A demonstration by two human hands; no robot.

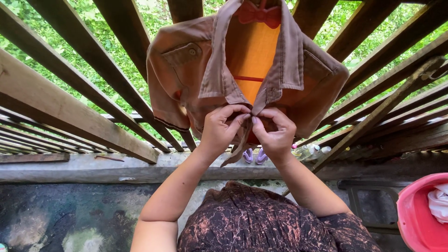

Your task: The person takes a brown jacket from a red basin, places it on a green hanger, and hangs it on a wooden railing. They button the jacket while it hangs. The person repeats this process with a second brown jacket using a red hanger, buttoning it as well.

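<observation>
Below and right of the hands, a pink basin holds white cloth.
Left hand and right hand meet fingertip to fingertip, both pinched shut on the front placket of a brown shirt draped over an orange hanger.

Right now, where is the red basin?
In the head view the red basin sits at the lower right edge of the frame, on the ground below the wooden railing, with white cloth inside it, right of the person's right arm.
</observation>
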